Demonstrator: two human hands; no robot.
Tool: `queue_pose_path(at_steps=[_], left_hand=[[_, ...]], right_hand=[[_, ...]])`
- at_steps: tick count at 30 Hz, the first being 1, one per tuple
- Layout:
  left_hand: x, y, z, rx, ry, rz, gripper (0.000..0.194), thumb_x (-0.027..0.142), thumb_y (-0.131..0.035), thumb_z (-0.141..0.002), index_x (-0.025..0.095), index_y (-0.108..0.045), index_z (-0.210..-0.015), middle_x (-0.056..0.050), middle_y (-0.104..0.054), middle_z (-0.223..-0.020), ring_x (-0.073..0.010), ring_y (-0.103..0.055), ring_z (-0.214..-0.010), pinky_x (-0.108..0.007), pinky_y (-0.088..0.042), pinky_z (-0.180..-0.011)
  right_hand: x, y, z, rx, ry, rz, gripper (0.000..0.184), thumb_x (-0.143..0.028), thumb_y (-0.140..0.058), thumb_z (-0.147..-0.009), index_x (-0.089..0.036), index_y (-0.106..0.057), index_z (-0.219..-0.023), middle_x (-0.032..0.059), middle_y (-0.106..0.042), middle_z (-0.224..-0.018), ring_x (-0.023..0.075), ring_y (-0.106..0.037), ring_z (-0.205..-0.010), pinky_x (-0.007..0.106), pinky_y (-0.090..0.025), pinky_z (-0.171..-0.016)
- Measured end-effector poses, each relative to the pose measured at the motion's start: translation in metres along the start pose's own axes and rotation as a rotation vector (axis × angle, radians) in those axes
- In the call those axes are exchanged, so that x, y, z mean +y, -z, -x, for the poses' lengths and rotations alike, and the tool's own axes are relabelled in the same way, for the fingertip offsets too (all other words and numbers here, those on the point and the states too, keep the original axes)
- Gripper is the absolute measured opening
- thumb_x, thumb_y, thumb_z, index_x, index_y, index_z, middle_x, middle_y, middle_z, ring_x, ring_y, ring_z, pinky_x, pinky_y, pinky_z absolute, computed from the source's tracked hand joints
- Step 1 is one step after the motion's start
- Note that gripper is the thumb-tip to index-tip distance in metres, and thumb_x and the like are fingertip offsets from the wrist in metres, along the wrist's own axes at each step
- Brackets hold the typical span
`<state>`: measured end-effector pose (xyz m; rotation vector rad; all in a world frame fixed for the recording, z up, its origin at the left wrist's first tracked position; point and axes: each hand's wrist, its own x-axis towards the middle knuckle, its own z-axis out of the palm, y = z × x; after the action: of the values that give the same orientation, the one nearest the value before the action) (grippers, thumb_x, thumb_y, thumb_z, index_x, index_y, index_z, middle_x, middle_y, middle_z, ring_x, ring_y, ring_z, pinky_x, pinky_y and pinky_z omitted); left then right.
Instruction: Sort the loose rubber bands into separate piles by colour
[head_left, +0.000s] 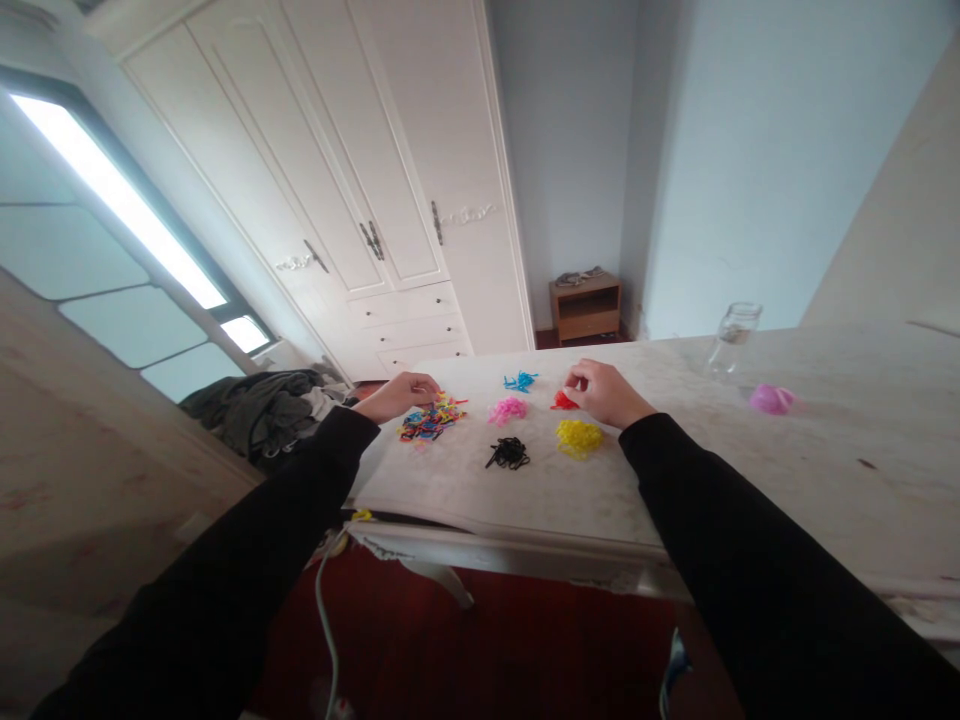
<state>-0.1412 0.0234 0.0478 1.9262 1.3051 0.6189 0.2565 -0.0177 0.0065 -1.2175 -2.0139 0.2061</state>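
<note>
Small rubber bands lie on a white table in heaps sorted by colour, beside one mixed heap. My left hand (397,396) is at the upper edge of the mixed-colour heap (430,424), its fingertips drawn together at the bands. Over the red rubber bands (562,401), my right hand (606,390) has thumb and forefinger pinched, partly covering that heap. What either pinch holds is too small to make out. Between the hands are blue bands (520,381), pink bands (508,410) and black bands (508,453). Yellow bands (578,438) lie just below my right hand.
A clear glass bottle (731,345) and a pink-purple object (772,399) stand on the right of the table (810,480). Dark clothes (255,415) are heaped left of it. A white cable (324,610) hangs at the front edge. Behind are a wardrobe (405,130) and a small wooden cabinet (586,308).
</note>
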Motion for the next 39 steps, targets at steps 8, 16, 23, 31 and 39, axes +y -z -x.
queue_pose_path(at_steps=[8,16,23,31,39], left_hand=[[-0.011,0.008,0.005,0.02,0.019,-0.117,0.035,0.041,-0.074,-0.076,0.011,-0.075,-0.094,-0.006,-0.071,-0.078,-0.0143,-0.061,-0.066,-0.026,-0.046,-0.061],[-0.013,0.008,0.007,0.056,0.039,-0.028,0.033,0.04,-0.074,-0.075,0.011,-0.076,-0.089,-0.003,-0.066,-0.07,-0.0123,-0.052,-0.064,-0.025,-0.04,-0.06],[0.005,-0.012,0.005,0.09,0.07,0.473,0.024,0.027,-0.084,-0.07,0.009,-0.076,-0.084,-0.006,-0.067,-0.078,-0.0092,-0.053,-0.065,-0.022,-0.044,-0.059],[0.059,-0.084,-0.032,-0.068,0.102,0.893,0.006,0.003,-0.07,-0.084,0.007,-0.074,-0.085,-0.008,-0.07,-0.084,-0.0071,-0.062,-0.071,-0.016,-0.053,-0.071],[0.094,-0.145,-0.079,-0.33,-0.011,0.933,0.011,0.014,-0.081,-0.079,0.008,-0.076,-0.086,-0.007,-0.069,-0.085,-0.0084,-0.062,-0.075,-0.018,-0.05,-0.071]], right_hand=[[0.001,0.0,0.0,-0.027,-0.004,0.008,0.009,-0.015,-0.062,-0.077,-0.017,-0.067,-0.069,0.0027,-0.06,-0.075,0.0155,-0.054,-0.069,0.028,-0.04,-0.069],[0.001,-0.001,0.001,-0.054,-0.018,0.003,0.009,-0.017,-0.064,-0.077,-0.017,-0.067,-0.069,0.0023,-0.06,-0.074,0.015,-0.054,-0.067,0.028,-0.04,-0.067],[0.001,-0.001,0.001,-0.046,-0.012,0.008,0.009,-0.017,-0.064,-0.078,-0.017,-0.068,-0.069,0.0021,-0.06,-0.073,0.0151,-0.054,-0.068,0.028,-0.04,-0.066],[-0.007,0.004,0.001,-0.014,-0.063,-0.183,0.014,-0.028,-0.062,-0.082,-0.017,-0.066,-0.073,0.0024,-0.067,-0.073,0.016,-0.059,-0.07,0.027,-0.042,-0.066],[-0.011,0.0,-0.001,0.066,-0.158,-0.611,0.035,-0.046,-0.079,-0.074,-0.02,-0.06,-0.088,0.0001,-0.068,-0.079,0.0151,-0.063,-0.071,0.027,-0.05,-0.064]])
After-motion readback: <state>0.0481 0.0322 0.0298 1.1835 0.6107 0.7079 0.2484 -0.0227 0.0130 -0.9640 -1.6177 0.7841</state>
